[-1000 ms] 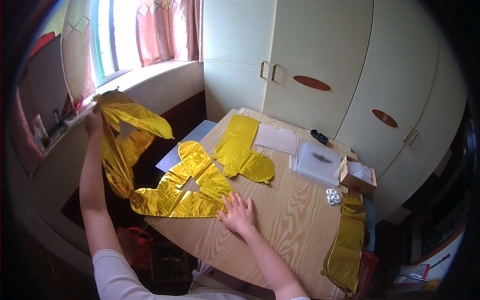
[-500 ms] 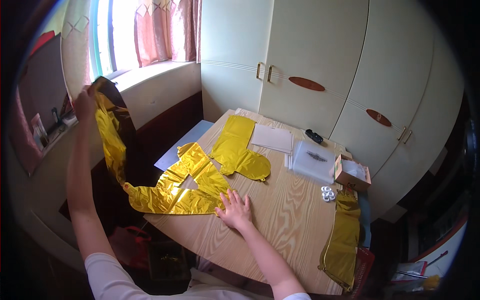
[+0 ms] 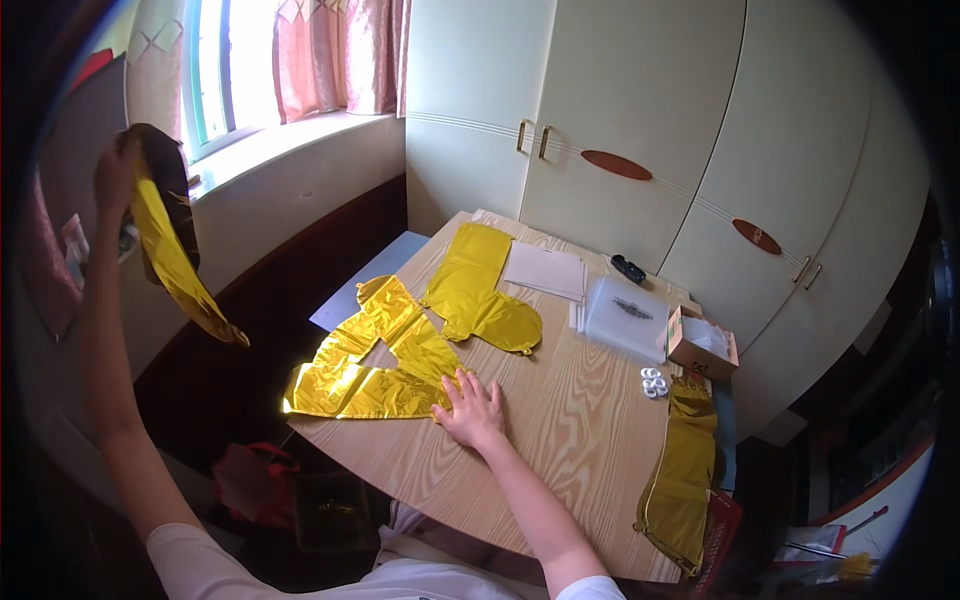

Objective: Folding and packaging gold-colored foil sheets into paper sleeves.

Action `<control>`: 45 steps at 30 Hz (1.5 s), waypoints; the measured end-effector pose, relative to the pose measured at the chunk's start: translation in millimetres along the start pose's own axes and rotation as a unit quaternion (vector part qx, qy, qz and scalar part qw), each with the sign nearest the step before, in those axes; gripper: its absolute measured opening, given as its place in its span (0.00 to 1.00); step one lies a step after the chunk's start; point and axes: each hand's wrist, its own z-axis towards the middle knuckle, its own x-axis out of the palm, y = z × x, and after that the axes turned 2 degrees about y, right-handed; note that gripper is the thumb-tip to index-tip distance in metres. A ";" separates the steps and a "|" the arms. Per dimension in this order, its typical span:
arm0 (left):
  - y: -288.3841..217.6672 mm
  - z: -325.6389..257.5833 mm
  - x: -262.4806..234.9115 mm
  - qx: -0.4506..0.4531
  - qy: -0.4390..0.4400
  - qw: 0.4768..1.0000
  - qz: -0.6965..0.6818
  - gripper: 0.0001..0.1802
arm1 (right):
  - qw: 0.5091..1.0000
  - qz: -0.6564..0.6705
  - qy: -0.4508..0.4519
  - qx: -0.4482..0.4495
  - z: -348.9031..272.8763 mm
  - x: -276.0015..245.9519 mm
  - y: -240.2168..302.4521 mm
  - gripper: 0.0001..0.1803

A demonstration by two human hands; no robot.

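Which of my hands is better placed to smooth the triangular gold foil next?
Probably your right hand: it lies spread at the right corner of the triangular gold foil, while your left hand is raised, holding a second gold foil.

Pale wardrobe doors (image 3: pixel 640 80) behind a wood-grain table (image 3: pixel 590 430), pink curtains (image 3: pixel 305 70) beside a bright window (image 3: pixel 240 75).

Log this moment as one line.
Left hand: raised, holding hanging gold foil, clear of table | Right hand: spread over right end of open-centred gold foil | L-shaped gold foil: lying on table
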 end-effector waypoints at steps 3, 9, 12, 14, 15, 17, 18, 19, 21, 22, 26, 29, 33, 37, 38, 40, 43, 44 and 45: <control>-132.4 -86.1 6.8 -0.001 0.130 0.990 0.053 0.21 | 0.998 0.010 -0.063 0.002 -1.2 5.3 -16.2 0.41; -296.6 -262.2 -19.0 0.236 0.222 0.943 0.068 0.13 | 0.938 0.295 -0.073 -0.168 -36.2 -0.4 19.6 0.49; -360.3 -301.2 -25.0 0.177 0.420 0.881 -0.127 0.10 | 0.792 0.560 -0.095 -0.225 -77.4 -8.8 69.2 0.49; -394.6 -327.1 -8.1 0.136 0.478 0.830 -0.254 0.14 | 0.684 0.692 -0.134 -0.190 -94.8 -11.1 94.3 0.44; -410.0 -337.2 -0.6 0.144 0.492 0.797 -0.319 0.16 | 0.645 0.734 -0.154 -0.151 -99.7 -10.9 102.8 0.38; -440.4 -360.7 18.7 0.061 0.591 0.705 -0.386 0.19 | 0.635 0.754 -0.166 -0.042 -104.0 -17.8 95.3 0.28; -443.0 -378.3 34.4 0.057 0.602 0.695 -0.389 0.19 | 0.653 0.743 -0.141 0.028 -102.8 -16.4 87.2 0.23; -449.4 -387.9 41.7 0.060 0.609 0.681 -0.402 0.20 | 0.672 0.723 -0.124 0.101 -103.3 -17.3 74.2 0.18; -457.0 -389.2 37.5 0.039 0.623 0.624 -0.470 0.21 | 0.650 0.713 -0.202 0.168 -99.0 -1.6 42.3 0.15; -460.3 -390.8 38.1 0.027 0.630 0.591 -0.503 0.21 | 0.670 0.681 -0.206 0.212 -102.4 -0.7 27.1 0.13; -447.3 -382.8 59.6 0.068 0.599 0.617 -0.506 0.19 | 0.631 0.723 -0.198 0.201 -113.7 13.0 -44.9 0.08; -425.6 -383.6 73.1 0.174 0.556 0.687 -0.433 0.29 | 0.552 0.776 -0.207 0.224 -132.9 10.5 -95.3 0.07; -394.8 -404.7 73.3 0.193 0.631 0.638 -0.396 0.39 | 0.487 0.839 -0.141 0.198 -158.6 -36.4 -119.9 0.11; -379.1 -433.0 84.3 0.208 0.620 0.634 -0.412 0.43 | 0.503 0.833 -0.163 0.161 -181.0 -76.8 -135.3 0.17; -384.3 -445.2 86.4 0.264 0.589 0.637 -0.422 0.43 | 0.539 0.817 -0.122 0.165 -190.2 -54.5 -183.6 0.17; -390.3 -453.6 71.3 0.319 0.607 0.608 -0.399 0.42 | 0.624 0.758 -0.114 0.152 -194.0 -56.3 -205.1 0.14; -408.2 -482.0 47.5 0.341 0.603 0.607 -0.390 0.45 | 0.671 0.718 -0.098 0.157 -196.1 -30.3 -254.0 0.14; -415.3 -486.3 36.2 0.366 0.596 0.605 -0.381 0.45 | 0.690 0.704 -0.079 0.147 -197.7 -20.8 -266.6 0.14; -418.3 -490.4 25.5 0.388 0.589 0.605 -0.369 0.46 | 0.690 0.700 -0.086 0.163 -196.9 -18.8 -264.6 0.14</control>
